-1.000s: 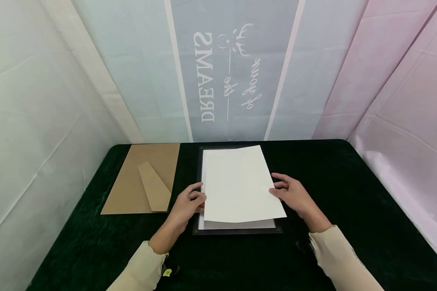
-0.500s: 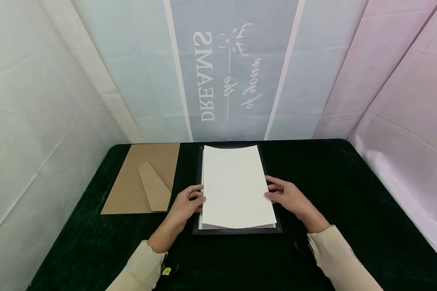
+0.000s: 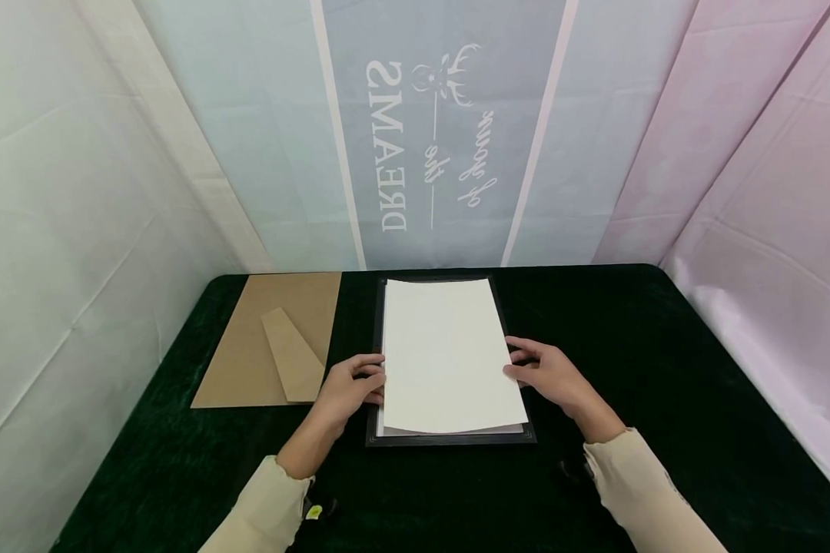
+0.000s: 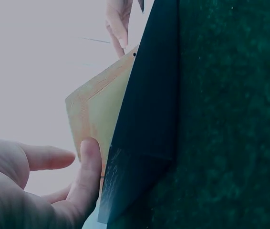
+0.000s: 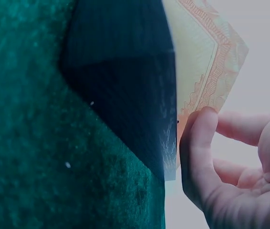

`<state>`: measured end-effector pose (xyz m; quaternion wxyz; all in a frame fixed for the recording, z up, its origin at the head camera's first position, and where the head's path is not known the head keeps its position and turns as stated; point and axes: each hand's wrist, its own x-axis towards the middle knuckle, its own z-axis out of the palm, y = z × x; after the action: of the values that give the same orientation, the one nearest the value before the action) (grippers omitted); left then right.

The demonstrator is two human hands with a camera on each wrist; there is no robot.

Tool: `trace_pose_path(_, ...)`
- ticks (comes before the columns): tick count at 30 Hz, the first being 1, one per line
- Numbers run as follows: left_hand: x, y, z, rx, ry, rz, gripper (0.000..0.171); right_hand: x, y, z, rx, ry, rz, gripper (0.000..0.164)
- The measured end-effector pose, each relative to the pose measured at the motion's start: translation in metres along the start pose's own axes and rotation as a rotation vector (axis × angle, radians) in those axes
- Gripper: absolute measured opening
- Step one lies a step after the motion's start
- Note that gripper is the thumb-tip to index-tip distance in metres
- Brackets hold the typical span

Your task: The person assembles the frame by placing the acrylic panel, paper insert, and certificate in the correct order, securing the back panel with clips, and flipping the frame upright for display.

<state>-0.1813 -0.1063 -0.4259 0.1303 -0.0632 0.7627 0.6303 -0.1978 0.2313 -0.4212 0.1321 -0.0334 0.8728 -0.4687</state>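
A paper certificate [image 3: 449, 353], blank white side up, lies over the black picture frame [image 3: 449, 440], its near edge bowed slightly above it. Both wrist views show its underside, with a reddish ornate border [image 5: 221, 47]. My left hand [image 3: 346, 390] pinches the left edge between thumb and fingers; in the left wrist view a fingertip [image 4: 91, 148] overlaps the printed side. At the opposite edge my right hand [image 3: 545, 375] pinches the sheet, thumb at the margin. A strip of white backing [image 3: 394, 433] shows inside the frame beneath it.
A brown backing board [image 3: 238, 369] with a tapered easel stand [image 3: 292, 357] lies left of the frame, close to my left hand. Dark green cloth [image 3: 615, 315] covers the table. Printed fabric [image 3: 422, 153] hangs behind, with pale fabric walls at both sides.
The certificate has moved left and toward me from its skewed position and now lies nearly square over the frame. My right hand moved left with it; my left hand shifted slightly left.
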Motion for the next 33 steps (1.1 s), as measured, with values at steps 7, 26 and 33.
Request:
trace_pose_path(7, 0.0, 0.003, -0.004, -0.001, 0.003, 0.017, 0.033, 0.001, -0.004, 0.0, -0.03, -0.038, -0.016, 0.062)
trace_pose_path(26, 0.004, 0.0, -0.01, 0.11, -0.02, 0.057, 0.032, -0.003, -0.007, 0.0, -0.157, 0.011, 0.007, 0.057)
trace_pose_path(33, 0.004, -0.001, -0.013, 0.194, 0.011, 0.099, 0.031, -0.005, -0.011, 0.004, -0.253, 0.036, -0.027, 0.048)
